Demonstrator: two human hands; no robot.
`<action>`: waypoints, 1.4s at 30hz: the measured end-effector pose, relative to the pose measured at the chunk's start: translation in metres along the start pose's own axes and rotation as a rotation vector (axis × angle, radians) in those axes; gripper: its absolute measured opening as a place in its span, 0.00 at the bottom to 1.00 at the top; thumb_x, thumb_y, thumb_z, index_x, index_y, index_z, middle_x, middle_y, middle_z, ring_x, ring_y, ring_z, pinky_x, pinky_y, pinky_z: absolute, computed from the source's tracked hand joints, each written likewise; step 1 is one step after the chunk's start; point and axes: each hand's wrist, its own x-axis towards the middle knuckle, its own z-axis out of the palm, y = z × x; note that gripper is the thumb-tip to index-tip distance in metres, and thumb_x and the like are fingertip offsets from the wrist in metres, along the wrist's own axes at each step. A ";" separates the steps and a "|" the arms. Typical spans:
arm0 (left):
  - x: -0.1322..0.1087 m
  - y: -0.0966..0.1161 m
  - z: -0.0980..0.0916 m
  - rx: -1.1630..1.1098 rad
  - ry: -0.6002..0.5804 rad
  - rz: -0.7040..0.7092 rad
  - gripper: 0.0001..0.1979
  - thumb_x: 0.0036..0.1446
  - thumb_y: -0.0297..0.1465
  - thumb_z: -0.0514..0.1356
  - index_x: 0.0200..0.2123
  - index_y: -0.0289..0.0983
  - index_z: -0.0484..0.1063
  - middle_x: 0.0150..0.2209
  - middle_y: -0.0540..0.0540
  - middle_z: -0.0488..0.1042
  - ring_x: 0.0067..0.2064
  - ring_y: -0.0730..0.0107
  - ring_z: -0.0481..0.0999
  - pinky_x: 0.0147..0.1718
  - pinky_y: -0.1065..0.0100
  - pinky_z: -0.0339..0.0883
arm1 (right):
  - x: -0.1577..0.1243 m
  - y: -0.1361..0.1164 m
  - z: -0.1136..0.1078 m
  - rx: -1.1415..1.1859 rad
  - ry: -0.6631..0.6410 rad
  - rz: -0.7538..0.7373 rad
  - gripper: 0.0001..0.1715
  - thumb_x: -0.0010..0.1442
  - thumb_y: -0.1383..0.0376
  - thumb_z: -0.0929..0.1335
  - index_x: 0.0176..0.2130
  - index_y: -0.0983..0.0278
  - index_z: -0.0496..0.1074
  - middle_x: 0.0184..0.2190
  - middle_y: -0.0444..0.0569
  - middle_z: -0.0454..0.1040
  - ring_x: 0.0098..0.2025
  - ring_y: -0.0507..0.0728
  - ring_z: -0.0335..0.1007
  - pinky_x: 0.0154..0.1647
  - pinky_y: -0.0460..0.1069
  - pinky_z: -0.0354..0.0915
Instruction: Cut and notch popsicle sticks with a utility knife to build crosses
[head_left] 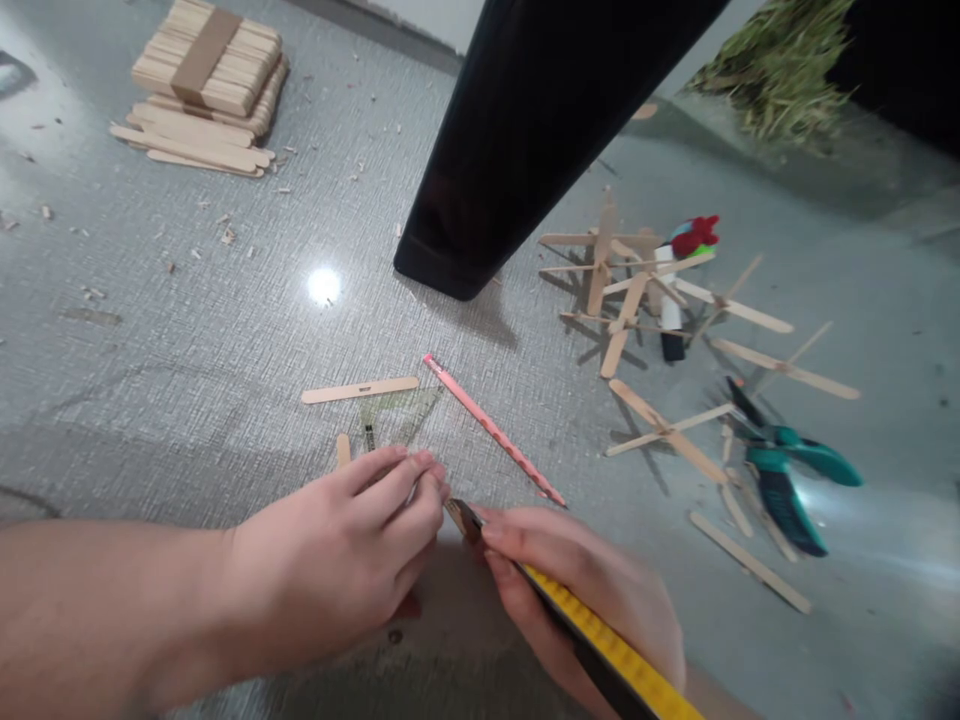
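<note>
My right hand [585, 590] is wrapped round a yellow and black utility knife [607, 640], its blade end pointing up and left. Just left of that tip, my left hand [360, 540] is closed in a pinch; what it grips is mostly hidden by the fingers. Beyond the left hand lie a craft stick [360, 390] with a small dark notch in its middle and a clear set square [397, 412]. The end of another stick [343, 449] shows beside the knuckles. A pink pencil [495, 430] lies diagonally above both hands.
Stacked craft sticks [214, 60] sit at the back left. A black upright object [525, 130] stands at the back centre. On the right are crossed-stick pieces [664, 430], a glue bottle [666, 285], teal-handled pliers [787, 480] and loose sticks [750, 562]. Small wood chips dot the surface.
</note>
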 end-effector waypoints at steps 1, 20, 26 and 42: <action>0.000 0.000 0.000 0.000 0.003 0.001 0.27 0.59 0.47 0.64 0.48 0.29 0.79 0.54 0.35 0.76 0.55 0.49 0.74 0.59 0.54 0.64 | 0.000 0.000 0.000 -0.003 -0.006 0.001 0.14 0.60 0.73 0.67 0.45 0.58 0.72 0.35 0.45 0.83 0.30 0.52 0.82 0.33 0.42 0.77; 0.001 0.001 0.001 -0.032 0.025 -0.008 0.26 0.60 0.45 0.64 0.50 0.28 0.78 0.53 0.35 0.77 0.55 0.48 0.75 0.57 0.54 0.66 | 0.004 -0.005 0.000 0.138 -0.083 0.024 0.16 0.62 0.77 0.67 0.47 0.62 0.71 0.32 0.47 0.78 0.29 0.50 0.77 0.31 0.42 0.74; 0.001 0.002 0.000 0.017 0.013 -0.012 0.26 0.61 0.46 0.62 0.49 0.29 0.79 0.53 0.34 0.76 0.55 0.48 0.75 0.56 0.51 0.67 | 0.003 -0.013 0.000 0.088 -0.069 0.070 0.12 0.63 0.76 0.66 0.44 0.64 0.71 0.28 0.46 0.76 0.27 0.50 0.76 0.27 0.41 0.72; -0.001 0.001 -0.002 0.018 -0.019 -0.006 0.26 0.58 0.47 0.64 0.49 0.31 0.79 0.55 0.36 0.76 0.56 0.51 0.74 0.57 0.54 0.67 | -0.008 -0.002 0.001 -0.004 -0.029 0.009 0.13 0.62 0.72 0.66 0.46 0.59 0.70 0.32 0.44 0.81 0.28 0.51 0.80 0.30 0.41 0.74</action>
